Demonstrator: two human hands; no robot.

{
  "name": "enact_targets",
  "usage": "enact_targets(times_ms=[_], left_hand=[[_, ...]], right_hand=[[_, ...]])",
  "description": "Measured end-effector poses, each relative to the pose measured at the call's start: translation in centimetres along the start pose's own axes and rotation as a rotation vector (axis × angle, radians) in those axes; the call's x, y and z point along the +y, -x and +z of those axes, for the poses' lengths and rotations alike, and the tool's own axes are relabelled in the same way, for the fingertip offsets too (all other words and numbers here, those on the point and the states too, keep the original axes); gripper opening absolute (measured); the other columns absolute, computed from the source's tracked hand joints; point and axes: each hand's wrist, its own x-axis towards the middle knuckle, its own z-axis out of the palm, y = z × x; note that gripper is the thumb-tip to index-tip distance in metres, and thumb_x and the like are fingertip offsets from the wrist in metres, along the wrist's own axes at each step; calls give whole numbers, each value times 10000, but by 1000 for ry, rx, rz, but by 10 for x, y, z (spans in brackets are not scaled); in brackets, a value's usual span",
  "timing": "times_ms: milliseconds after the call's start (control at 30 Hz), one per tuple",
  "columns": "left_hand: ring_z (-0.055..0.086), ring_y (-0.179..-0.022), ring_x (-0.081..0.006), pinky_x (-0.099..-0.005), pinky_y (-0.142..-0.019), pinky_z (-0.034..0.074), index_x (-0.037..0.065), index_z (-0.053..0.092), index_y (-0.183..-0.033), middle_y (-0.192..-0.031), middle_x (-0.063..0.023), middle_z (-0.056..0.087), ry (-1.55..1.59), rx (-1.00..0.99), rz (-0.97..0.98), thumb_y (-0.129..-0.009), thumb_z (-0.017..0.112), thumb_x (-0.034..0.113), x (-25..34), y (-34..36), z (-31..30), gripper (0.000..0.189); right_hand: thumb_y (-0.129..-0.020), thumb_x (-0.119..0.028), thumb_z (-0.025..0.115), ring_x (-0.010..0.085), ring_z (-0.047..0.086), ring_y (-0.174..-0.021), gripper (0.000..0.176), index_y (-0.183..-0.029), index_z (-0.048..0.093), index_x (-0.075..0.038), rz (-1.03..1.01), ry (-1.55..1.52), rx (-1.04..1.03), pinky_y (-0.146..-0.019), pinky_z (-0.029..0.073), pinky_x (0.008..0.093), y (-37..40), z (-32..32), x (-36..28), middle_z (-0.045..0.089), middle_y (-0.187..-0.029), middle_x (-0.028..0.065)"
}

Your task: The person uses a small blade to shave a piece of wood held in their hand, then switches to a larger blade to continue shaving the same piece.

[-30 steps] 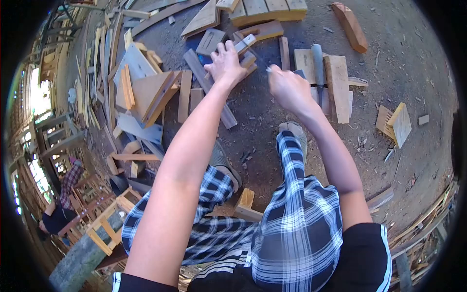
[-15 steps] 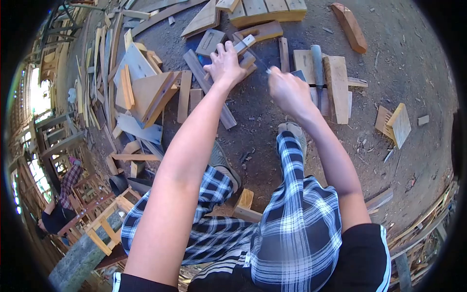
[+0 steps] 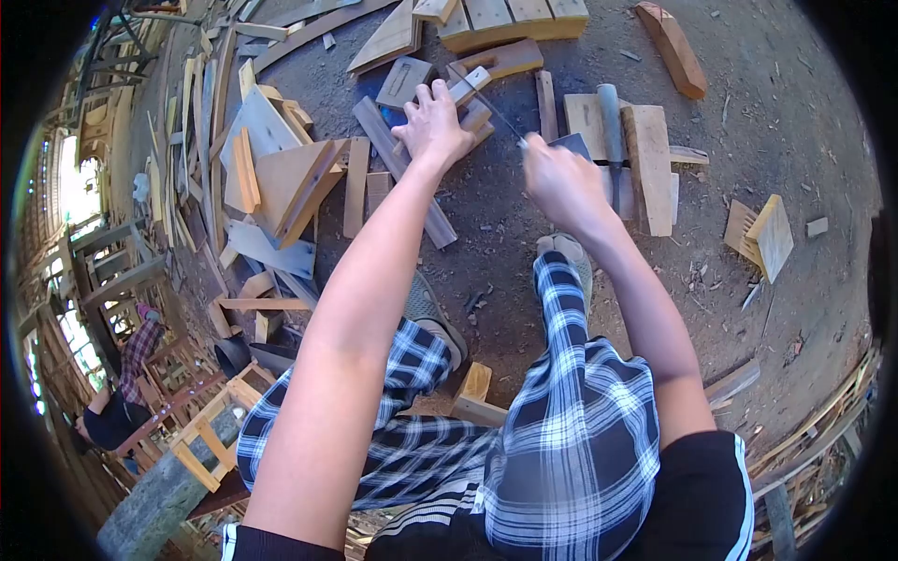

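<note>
My left hand is curled over a small wooden piece with a pale end, pressing it against other wood blocks on the ground. My right hand is closed around the near end of a thin, dark, straight tool. Its kind is too fine to make out. The tool's far end meets the wooden piece beside my left fingers. Under my left hand lies a long grey-brown wood strip. A grey rectangular block sits just beyond that hand.
Right of my right hand lie a tool with a round grey handle and a thick wood block. Cut boards are piled at left. A curved wood piece lies far right. Another person is at lower left.
My right hand has shifted slightly right and back toward me with the thin tool. My left hand stays in place on the wooden piece.
</note>
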Motion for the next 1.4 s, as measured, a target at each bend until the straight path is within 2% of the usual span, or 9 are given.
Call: enact_targets(times_ms=[133, 200, 367, 633, 900, 1000, 1233, 1267, 1400], left_hand=[[470, -1274, -367, -621, -945, 446, 116, 357, -1379, -1369, -108, 433, -9, -1, 18, -655, 874, 297, 1, 0, -1, 908], [467, -1278, -365, -624, -947, 443, 118, 357, -1379, -1368, -110, 431, -6, -27, -4, -657, 872, 301, 3, 0, -3, 905], [486, -1263, -318, -597, -929, 442, 140, 389, -1374, -1357, -83, 449, -19, 4, -26, -650, 871, 270, 2, -1, 0, 880], [465, -1284, -350, -618, -945, 445, 121, 358, -1385, -1366, -94, 439, -20, -10, -3, -670, 876, 301, 3, 2, -3, 901], [495, -1252, -333, -605, -920, 447, 122, 407, -1324, -1324, -96, 462, -34, 33, 6, -659, 867, 299, 1, 1, -1, 828], [464, -1284, -357, -634, -950, 434, 115, 347, -1403, -1386, -114, 420, -14, -43, -18, -663, 876, 309, 4, 0, -7, 930], [458, -1289, -359, -626, -961, 426, 108, 350, -1399, -1388, -116, 422, 5, -18, 6, -678, 867, 299, 3, 4, -7, 908], [458, -1289, -359, -626, -961, 426, 108, 350, -1399, -1388, -116, 422, 6, -16, 20, -678, 867, 299, 5, 3, -6, 908], [477, -1267, -349, -614, -944, 434, 116, 382, -1365, -1354, -104, 445, -20, -3, -12, -668, 863, 309, 5, 0, -5, 869]], right_hand=[[-961, -155, 424, 431, 680, -791, 186, -987, 513, 6, 32, 39, -36, -694, 534, 532, 26, -11, 5, 675, -807, 264], [-925, -123, 434, 388, 711, -815, 212, -984, 577, 22, -45, 55, 20, -701, 568, 489, 4, -5, 0, 703, -866, 248], [-914, -135, 439, 389, 709, -859, 236, -960, 612, 19, -102, 6, 118, -737, 567, 490, -73, 17, -14, 703, -904, 250], [-936, -140, 421, 395, 711, -794, 228, -983, 579, 18, -2, 48, -26, -699, 565, 506, 25, -5, 8, 704, -834, 238], [-919, -135, 437, 403, 706, -811, 228, -975, 594, 20, -119, 25, 121, -707, 563, 506, -60, 13, -11, 702, -857, 245], [-921, -143, 436, 402, 705, -810, 217, -953, 585, 12, -104, 30, 135, -698, 560, 510, -41, 14, -4, 701, -856, 243], [-969, -169, 411, 435, 680, -776, 198, -976, 503, 5, 11, 39, -34, -679, 535, 535, 27, -8, 12, 676, -794, 258], [-917, -132, 446, 394, 709, -792, 199, -953, 572, 18, -23, 41, 3, -696, 567, 497, 16, -7, 7, 696, -821, 252], [-909, -151, 468, 392, 709, -846, 220, -988, 600, 6, -104, 12, 108, -736, 563, 493, -58, 11, -12, 707, -893, 238]])
